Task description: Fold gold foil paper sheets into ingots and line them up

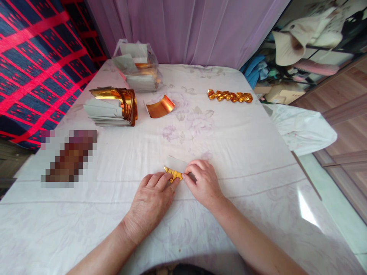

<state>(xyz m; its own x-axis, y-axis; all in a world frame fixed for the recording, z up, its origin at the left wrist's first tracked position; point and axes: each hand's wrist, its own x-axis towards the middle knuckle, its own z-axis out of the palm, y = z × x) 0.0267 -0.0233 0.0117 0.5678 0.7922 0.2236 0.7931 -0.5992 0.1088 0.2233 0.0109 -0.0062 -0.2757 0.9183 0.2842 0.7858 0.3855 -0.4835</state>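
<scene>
A partly folded sheet of gold foil paper (173, 173) lies near the table's front middle, its plain pale back (175, 163) showing behind the gold strip. My left hand (156, 194) holds the paper's left and near side, fingers curled over it and thumb close to the fold. At the right end, my right hand (203, 181) pinches the paper between thumb and fingers. Beyond my hands, one loose curved foil sheet (160, 107) rests by itself. To its right stretches a row of folded gold foil pieces (229, 96), set close together.
A stack of foil sheets (111, 110) stands at the back left, with a clear plastic bag of more sheets (137, 68) behind it. A blurred-out patch (70, 158) covers something at the left. The flowered cloth (252, 152) covers the table; shelves stand at the right.
</scene>
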